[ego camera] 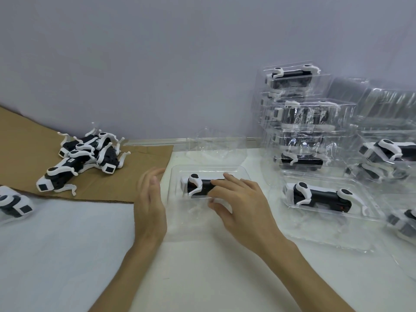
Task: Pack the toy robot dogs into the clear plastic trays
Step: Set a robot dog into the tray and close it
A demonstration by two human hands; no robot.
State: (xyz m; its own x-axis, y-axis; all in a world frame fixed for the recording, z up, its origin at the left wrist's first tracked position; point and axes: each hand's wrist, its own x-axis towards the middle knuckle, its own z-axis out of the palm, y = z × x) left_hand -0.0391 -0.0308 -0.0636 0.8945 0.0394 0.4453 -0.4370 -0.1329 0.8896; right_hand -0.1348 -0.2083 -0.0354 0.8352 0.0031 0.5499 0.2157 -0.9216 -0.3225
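Nearest me, a white foam sheet (56, 244) covers the bench's (213, 278) front left part. One loose dog (13, 203) lies on it at the left edge. Just past it my left hand (149, 199) hangs with fingers straight and apart, holding nothing, beside the left rim of the clear tray (177, 170). My right hand (243, 199) is clamped on the toy robot dog (198, 184), fingers over its black back and thumb on the near side. The dog lies on its side in that tray at mid-bench. To the right a packed tray (319, 195) holds another dog. Further left, a pile of loose dogs (90, 154) sits on a cardboard sheet (139, 163). Behind my tray stands an empty tray (216, 145). At the back right a stack of packed trays (297, 122) rises by the wall (157, 64).
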